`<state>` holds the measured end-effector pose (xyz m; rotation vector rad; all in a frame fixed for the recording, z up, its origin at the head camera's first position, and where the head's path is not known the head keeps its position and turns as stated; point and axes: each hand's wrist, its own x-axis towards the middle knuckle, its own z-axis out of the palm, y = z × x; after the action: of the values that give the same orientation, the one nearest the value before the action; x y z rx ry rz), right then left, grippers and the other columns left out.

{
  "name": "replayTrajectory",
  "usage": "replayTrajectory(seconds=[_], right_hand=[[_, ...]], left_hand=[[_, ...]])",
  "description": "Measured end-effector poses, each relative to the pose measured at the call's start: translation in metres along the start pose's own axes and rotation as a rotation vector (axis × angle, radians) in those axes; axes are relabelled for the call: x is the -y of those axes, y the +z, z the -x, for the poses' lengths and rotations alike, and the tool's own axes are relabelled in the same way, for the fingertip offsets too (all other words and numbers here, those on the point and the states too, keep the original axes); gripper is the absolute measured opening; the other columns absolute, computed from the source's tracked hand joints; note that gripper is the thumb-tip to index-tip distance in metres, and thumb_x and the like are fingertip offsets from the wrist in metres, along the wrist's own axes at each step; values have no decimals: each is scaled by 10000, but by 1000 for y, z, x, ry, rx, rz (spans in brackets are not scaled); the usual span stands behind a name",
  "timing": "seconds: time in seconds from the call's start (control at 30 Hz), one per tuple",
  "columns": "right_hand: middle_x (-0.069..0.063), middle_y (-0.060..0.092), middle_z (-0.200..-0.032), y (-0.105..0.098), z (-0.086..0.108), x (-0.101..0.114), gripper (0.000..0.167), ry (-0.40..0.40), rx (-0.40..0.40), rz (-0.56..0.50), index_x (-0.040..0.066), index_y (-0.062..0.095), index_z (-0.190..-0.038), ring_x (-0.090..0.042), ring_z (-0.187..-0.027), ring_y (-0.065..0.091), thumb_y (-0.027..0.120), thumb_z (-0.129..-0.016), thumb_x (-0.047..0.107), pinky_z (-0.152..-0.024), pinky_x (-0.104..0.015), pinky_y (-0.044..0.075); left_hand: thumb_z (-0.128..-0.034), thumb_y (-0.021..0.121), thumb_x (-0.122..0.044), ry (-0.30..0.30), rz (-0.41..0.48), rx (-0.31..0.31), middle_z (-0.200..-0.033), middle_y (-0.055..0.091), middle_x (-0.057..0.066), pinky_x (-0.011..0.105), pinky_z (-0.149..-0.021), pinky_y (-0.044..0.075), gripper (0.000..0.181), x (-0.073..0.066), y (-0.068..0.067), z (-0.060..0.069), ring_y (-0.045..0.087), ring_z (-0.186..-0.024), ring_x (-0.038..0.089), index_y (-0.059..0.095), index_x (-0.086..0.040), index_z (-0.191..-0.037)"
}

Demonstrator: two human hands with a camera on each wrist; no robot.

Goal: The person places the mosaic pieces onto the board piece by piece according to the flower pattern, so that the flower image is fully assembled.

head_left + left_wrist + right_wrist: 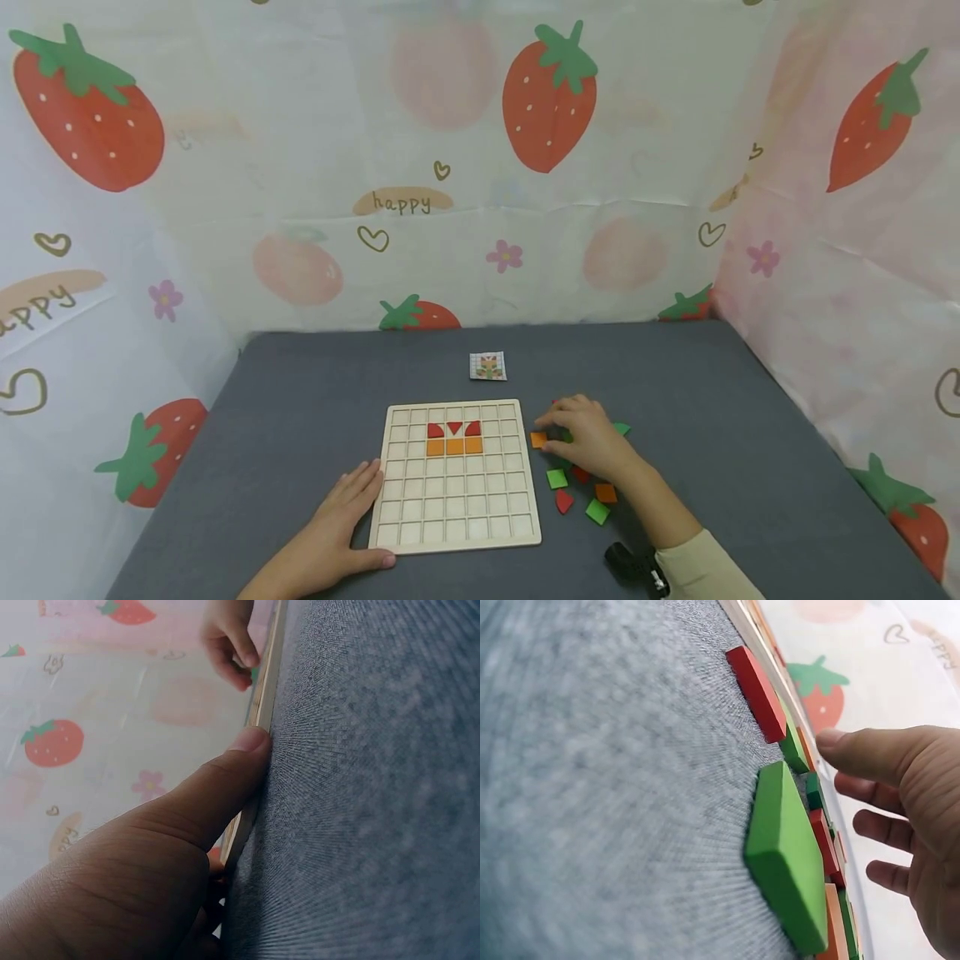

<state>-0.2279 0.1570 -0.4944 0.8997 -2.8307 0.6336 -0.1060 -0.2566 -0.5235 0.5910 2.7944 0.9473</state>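
A pale wooden grid board (pixel 455 505) lies on the grey cloth. Two curved red pieces flank a red triangle (pixel 454 427) in one row, with three orange squares (pixel 455 447) directly below. My left hand (pixel 333 525) rests at the board's lower left corner, fingers along its left side and thumb (pixel 240 754) against the front edge. Over the loose pieces to the right hovers my right hand (pixel 588 435), fingers loosely bent near an orange square (pixel 538 440). In the right wrist view its thumb and fingers stand apart with nothing visible between them.
Loose green squares (pixel 597 512), a red piece (pixel 564 501) and an orange square (pixel 606 493) lie right of the board; others are partly under the right hand. A small picture card (pixel 488 366) lies behind the board. Strawberry-print cloth surrounds the table.
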Motion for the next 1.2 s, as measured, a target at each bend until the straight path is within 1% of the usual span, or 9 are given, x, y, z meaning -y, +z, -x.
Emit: replayTrajectory(seconds=[0.13,0.37,0.53,0.63,0.7,0.87,0.93,1.0,1.2], right_hand=[[-38,683,-1239,2,0,-2,359,-2,16,0,203,764,-1212,-299,-1200,557,828,-872,298,-1024,-591,415],[1,676,-1191,6,3,-6,352,14,33,1,211,762,-1216,-251,-1126,553,822,-880,293,-983,-551,421],[30,668,-1160,8,2,-5,347,17,37,-8,214,763,-1219,-210,-1085,539,818,-885,288,-955,-512,415],[32,667,-1152,9,1,-5,344,21,43,-9,217,764,-1220,-210,-1086,539,815,-889,291,-960,-503,413],[31,669,-1150,9,0,-5,342,21,46,-10,217,764,-1220,-218,-1093,543,813,-890,292,-961,-505,412],[32,676,-1157,9,0,-5,337,27,58,-20,225,763,-1222,-233,-1132,547,802,-900,314,-1000,-519,401],[35,679,-1153,9,0,-6,333,28,56,-22,227,765,-1216,-234,-1136,550,803,-898,316,-1012,-528,400],[39,682,-1144,9,0,-6,324,26,51,-23,224,769,-1204,-236,-1137,554,809,-893,305,-1016,-536,402],[50,685,-1125,9,1,-5,289,22,45,-23,224,776,-1181,-229,-1124,556,809,-899,278,-990,-526,402]], left_hand=[[-760,753,-713,-11,-3,9,-1693,189,197,24,-1091,-161,1204,0,0,-1,137,-1561,437,284,9,-1601],[-751,757,-716,-42,7,43,-1701,167,187,13,-1068,-168,1220,-2,-2,-3,113,-1570,422,264,-3,-1610],[-756,767,-697,-35,20,41,-1697,166,202,13,-1073,-166,1211,-4,-3,-2,111,-1570,421,267,6,-1606],[-752,777,-688,-33,31,31,-1695,175,202,23,-1081,-156,1209,-5,-3,-2,116,-1565,435,275,6,-1604],[-749,783,-682,-44,39,31,-1698,174,189,54,-1107,-139,1207,-5,-3,-1,113,-1567,430,274,-4,-1608],[-754,782,-681,-65,43,51,-1704,158,177,45,-1094,-146,1210,-4,-3,-2,94,-1572,423,255,-14,-1615],[-758,773,-689,-60,35,54,-1702,158,186,12,-1061,-163,1211,-4,-2,-2,96,-1569,433,253,-8,-1614],[-759,764,-702,-54,21,52,-1700,164,190,6,-1056,-167,1212,-3,-2,-2,104,-1567,437,257,-7,-1613],[-755,759,-712,-41,6,39,-1696,178,195,15,-1076,-165,1216,-4,-1,-2,122,-1564,437,268,3,-1607]])
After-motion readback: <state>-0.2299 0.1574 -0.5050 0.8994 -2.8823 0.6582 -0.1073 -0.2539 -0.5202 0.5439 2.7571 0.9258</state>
